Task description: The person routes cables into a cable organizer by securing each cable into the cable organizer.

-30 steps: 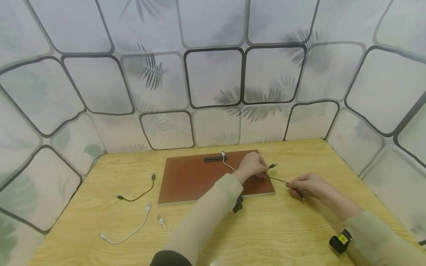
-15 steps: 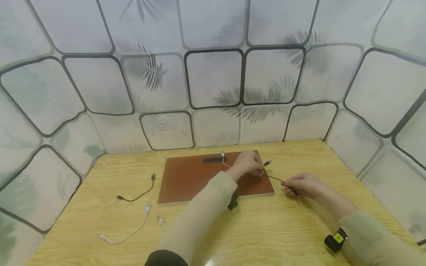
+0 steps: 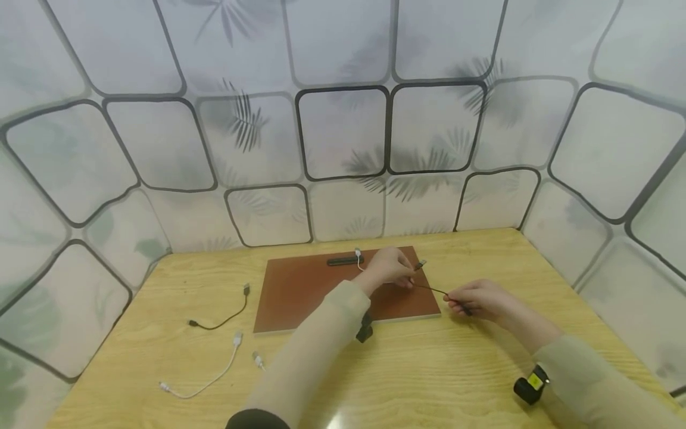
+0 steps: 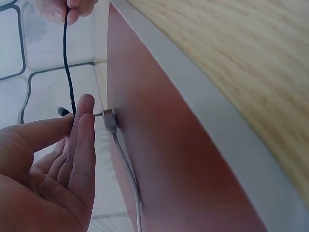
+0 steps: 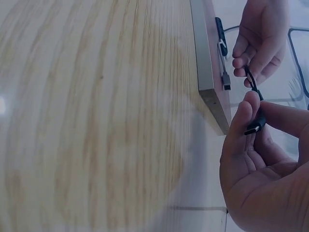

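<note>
A thin black USB cable (image 3: 431,289) is stretched between my two hands above the right part of a reddish-brown board (image 3: 300,292). My left hand (image 3: 387,268) pinches it near its USB-A plug (image 3: 421,264), which sticks out to the right. Near the other end, my right hand (image 3: 482,300) holds the cable between thumb and fingers; the small black plug (image 5: 256,124) there shows in the right wrist view. On the board, a white cable (image 4: 126,162) lies beside the left hand, its upper plug (image 3: 358,253) at a dark bar (image 3: 337,261).
Left of the board lie a short black cable (image 3: 221,325) and a white cable (image 3: 214,381) on the wooden table (image 3: 418,381). Another white plug (image 3: 258,358) shows beside the left sleeve, which hides part of its cable. A patterned curtain (image 3: 343,131) surrounds the table's back and sides.
Both hands have shifted a little to the left in the head view, carrying the black cable along between them. The cables on the table have stayed in place.
</note>
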The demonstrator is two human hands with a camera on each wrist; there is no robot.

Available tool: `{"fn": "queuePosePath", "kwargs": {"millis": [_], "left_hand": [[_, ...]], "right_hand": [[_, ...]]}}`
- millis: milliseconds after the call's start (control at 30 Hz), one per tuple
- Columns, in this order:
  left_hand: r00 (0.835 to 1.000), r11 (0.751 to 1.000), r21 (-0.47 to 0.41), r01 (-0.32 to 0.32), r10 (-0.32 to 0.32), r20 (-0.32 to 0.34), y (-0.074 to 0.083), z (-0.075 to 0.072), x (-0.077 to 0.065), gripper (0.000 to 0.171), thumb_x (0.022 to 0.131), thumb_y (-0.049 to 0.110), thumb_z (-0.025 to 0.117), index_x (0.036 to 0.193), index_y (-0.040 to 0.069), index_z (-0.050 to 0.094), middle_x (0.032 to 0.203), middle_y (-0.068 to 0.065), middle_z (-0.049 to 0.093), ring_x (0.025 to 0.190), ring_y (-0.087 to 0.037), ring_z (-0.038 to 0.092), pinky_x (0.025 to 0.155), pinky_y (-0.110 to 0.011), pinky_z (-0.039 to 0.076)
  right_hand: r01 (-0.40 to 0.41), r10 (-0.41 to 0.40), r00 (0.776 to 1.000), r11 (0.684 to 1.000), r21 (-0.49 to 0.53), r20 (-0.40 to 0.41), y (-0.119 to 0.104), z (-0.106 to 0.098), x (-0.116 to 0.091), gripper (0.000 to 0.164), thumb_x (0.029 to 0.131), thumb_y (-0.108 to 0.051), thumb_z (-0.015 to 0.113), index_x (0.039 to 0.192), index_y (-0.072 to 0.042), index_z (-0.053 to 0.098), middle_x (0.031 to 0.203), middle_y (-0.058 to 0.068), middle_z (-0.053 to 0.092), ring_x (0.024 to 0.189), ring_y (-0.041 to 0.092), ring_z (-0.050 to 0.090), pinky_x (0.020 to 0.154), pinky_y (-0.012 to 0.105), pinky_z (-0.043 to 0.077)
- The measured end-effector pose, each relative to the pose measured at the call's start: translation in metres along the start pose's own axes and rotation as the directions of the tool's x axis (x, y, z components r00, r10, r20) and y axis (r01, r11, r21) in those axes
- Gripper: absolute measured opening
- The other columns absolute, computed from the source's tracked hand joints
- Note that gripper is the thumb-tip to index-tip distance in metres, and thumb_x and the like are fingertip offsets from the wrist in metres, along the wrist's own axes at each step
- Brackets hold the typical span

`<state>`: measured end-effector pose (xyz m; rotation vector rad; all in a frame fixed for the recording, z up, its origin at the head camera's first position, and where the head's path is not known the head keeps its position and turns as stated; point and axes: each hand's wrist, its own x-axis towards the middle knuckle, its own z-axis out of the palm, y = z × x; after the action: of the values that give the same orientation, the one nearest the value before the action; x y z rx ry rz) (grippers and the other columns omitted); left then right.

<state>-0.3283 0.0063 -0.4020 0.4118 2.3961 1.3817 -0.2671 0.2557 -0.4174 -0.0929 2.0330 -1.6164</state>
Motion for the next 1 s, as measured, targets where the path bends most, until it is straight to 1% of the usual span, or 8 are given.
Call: {"fn": "queuePosePath", "kwargs": {"millis": [167, 267, 400, 633, 700, 800, 900, 1000], "left_hand": [[1.0, 1.0, 0.021, 0.021, -0.021, -0.011, -0.002, -0.008, -0.003, 0.018, 0.102, 0.007, 0.069, 0.107, -0.008, 0.079, 0.096, -0.02, 0.082, 0.087, -0.032, 0.082, 0.075, -0.031, 0.068], [1.0, 0.999, 0.035, 0.021, -0.021, -0.014, -0.004, -0.013, -0.003, 0.018, 0.103, 0.007, 0.068, 0.109, -0.007, 0.079, 0.098, -0.021, 0.082, 0.089, -0.032, 0.082, 0.077, -0.033, 0.068], [1.0, 0.999, 0.034, 0.017, -0.016, -0.013, -0.007, -0.019, -0.002, 0.02, 0.104, 0.006, 0.067, 0.111, -0.008, 0.078, 0.099, -0.023, 0.081, 0.092, -0.034, 0.081, 0.076, -0.032, 0.068], [1.0, 0.998, 0.07, -0.005, 0.006, -0.011, -0.012, -0.031, -0.002, 0.019, 0.102, 0.007, 0.069, 0.106, -0.008, 0.08, 0.097, -0.022, 0.081, 0.087, -0.032, 0.082, 0.076, -0.033, 0.068], [1.0, 0.997, 0.082, -0.002, 0.003, -0.019, -0.014, -0.035, -0.003, 0.019, 0.102, 0.008, 0.068, 0.106, -0.007, 0.08, 0.096, -0.021, 0.082, 0.086, -0.031, 0.082, 0.075, -0.033, 0.068], [1.0, 0.997, 0.075, 0.011, -0.009, -0.029, -0.016, -0.039, -0.005, 0.02, 0.103, 0.007, 0.067, 0.107, -0.008, 0.079, 0.097, -0.023, 0.081, 0.086, -0.031, 0.082, 0.074, -0.032, 0.068], [0.999, 0.999, 0.033, 0.024, -0.022, -0.039, -0.02, -0.042, -0.005, 0.02, 0.103, 0.005, 0.067, 0.107, -0.011, 0.078, 0.097, -0.025, 0.081, 0.085, -0.032, 0.082, 0.074, -0.033, 0.068], [0.999, 1.0, 0.006, 0.022, -0.022, -0.042, -0.024, -0.045, -0.005, 0.02, 0.102, 0.004, 0.068, 0.106, -0.013, 0.077, 0.095, -0.026, 0.08, 0.082, -0.031, 0.082, 0.073, -0.033, 0.068]], "right_hand": [[0.002, -0.002, 1.0, 1.0, -0.003, 0.009, -0.003, 0.008, 0.006, 0.035, 0.108, -0.011, 0.057, 0.124, 0.019, 0.066, 0.087, -0.005, 0.077, 0.078, 0.003, 0.071, 0.075, 0.02, 0.062], [0.002, -0.002, 1.0, 1.0, -0.011, 0.017, -0.006, 0.013, 0.009, 0.037, 0.108, -0.012, 0.056, 0.125, 0.021, 0.064, 0.087, -0.004, 0.076, 0.077, 0.004, 0.07, 0.074, 0.021, 0.061], [-0.003, 0.003, 1.0, 1.0, -0.006, 0.02, -0.01, 0.019, 0.012, 0.038, 0.107, -0.011, 0.057, 0.126, 0.022, 0.063, 0.088, -0.003, 0.077, 0.076, 0.005, 0.071, 0.073, 0.021, 0.061], [-0.001, 0.001, 1.0, 1.0, 0.008, 0.021, -0.017, 0.03, 0.019, 0.034, 0.104, -0.011, 0.06, 0.121, 0.018, 0.068, 0.084, -0.004, 0.078, 0.073, 0.004, 0.071, 0.068, 0.021, 0.059], [0.004, -0.004, 1.0, 1.0, 0.01, 0.023, -0.018, 0.034, 0.02, 0.033, 0.104, -0.01, 0.06, 0.12, 0.018, 0.068, 0.083, -0.004, 0.078, 0.073, 0.005, 0.071, 0.069, 0.021, 0.06], [0.011, -0.012, 0.999, 1.0, 0.017, 0.033, -0.019, 0.04, 0.024, 0.032, 0.103, -0.009, 0.059, 0.118, 0.018, 0.069, 0.082, -0.004, 0.078, 0.073, 0.005, 0.072, 0.069, 0.021, 0.06], [0.015, -0.016, 0.999, 1.0, 0.012, 0.04, -0.02, 0.046, 0.027, 0.031, 0.103, -0.009, 0.059, 0.117, 0.018, 0.07, 0.082, -0.003, 0.078, 0.074, 0.005, 0.072, 0.069, 0.02, 0.06], [0.012, -0.012, 1.0, 1.0, -0.006, 0.027, -0.02, 0.051, 0.028, 0.032, 0.103, -0.01, 0.06, 0.117, 0.016, 0.071, 0.083, -0.003, 0.079, 0.075, 0.005, 0.073, 0.067, 0.02, 0.06]]}}
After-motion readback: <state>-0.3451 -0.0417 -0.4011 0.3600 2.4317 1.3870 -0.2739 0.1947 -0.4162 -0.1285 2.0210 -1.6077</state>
